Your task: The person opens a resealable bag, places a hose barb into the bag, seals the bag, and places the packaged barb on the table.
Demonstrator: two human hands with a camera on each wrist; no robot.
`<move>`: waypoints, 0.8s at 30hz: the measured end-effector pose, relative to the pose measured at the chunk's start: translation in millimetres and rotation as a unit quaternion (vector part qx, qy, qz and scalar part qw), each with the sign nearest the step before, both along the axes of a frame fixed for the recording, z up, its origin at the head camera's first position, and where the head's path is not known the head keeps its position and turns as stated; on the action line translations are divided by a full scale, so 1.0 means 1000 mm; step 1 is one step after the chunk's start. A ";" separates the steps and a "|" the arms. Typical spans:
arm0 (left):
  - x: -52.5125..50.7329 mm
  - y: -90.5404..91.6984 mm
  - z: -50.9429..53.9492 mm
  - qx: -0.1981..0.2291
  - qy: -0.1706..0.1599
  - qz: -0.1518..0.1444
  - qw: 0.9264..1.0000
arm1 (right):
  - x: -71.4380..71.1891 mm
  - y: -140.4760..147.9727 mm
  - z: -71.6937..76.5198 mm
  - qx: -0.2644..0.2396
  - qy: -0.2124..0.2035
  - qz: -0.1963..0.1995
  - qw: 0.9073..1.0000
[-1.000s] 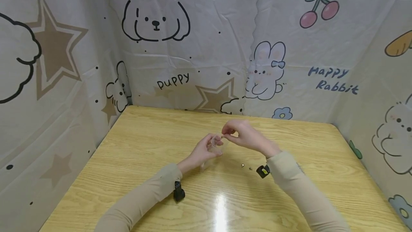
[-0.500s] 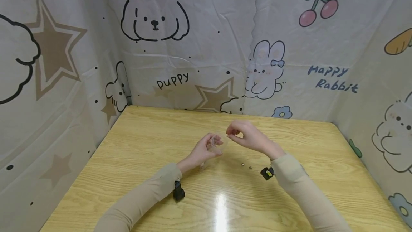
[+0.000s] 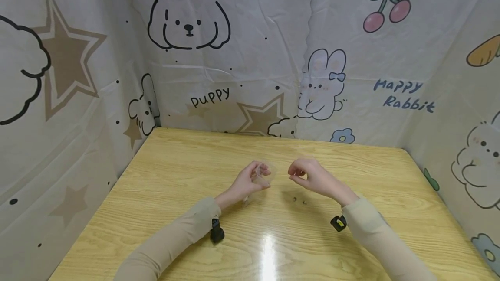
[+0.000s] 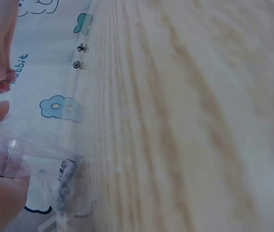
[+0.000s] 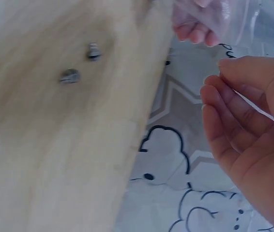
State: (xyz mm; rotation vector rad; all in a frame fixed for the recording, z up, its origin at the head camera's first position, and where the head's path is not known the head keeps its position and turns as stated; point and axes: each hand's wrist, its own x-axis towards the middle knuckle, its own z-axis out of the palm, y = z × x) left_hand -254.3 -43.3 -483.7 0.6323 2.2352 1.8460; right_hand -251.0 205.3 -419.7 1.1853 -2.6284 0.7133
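- Your right hand (image 3: 312, 178) has moved back from the bag since half a second ago, lower and further to your right; your left hand (image 3: 250, 181) has stayed in nearly the same place.
- Your right hand is empty as far as the pictures show: its fingers are loosely bent, with the thumb close to the index fingertip, and it hangs above the table (image 3: 195, 168).
- Your left hand grips the clear plastic bag (image 4: 40, 152), its thumb and fingers spread about the mouth.
- Low in that bag, several small metal pieces (image 4: 65, 181) lie bunched together; they are too blurred in the left wrist view for you to count.
- Two small loose screws, one (image 5: 93, 52) just beside the other (image 5: 69, 76), lie on the table, apart from each other, nearer to you than your right hand and well apart from the bag.
- You wear a small black camera (image 3: 217, 231) on your left wrist and another (image 3: 338, 223) on your right.
- Behind the table hangs a pale cloth (image 3: 254, 34) printed with animals and stars.
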 end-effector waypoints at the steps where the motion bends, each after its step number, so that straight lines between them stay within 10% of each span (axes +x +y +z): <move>1: 0.000 0.000 0.000 0.000 0.000 0.001 1.000 | 0.001 0.003 -0.003 0.005 -0.007 -0.007 1.000; 24: -0.001 0.000 -0.001 -0.004 0.000 -0.004 1.000 | 0.032 0.036 -0.041 0.048 -0.137 -0.069 0.987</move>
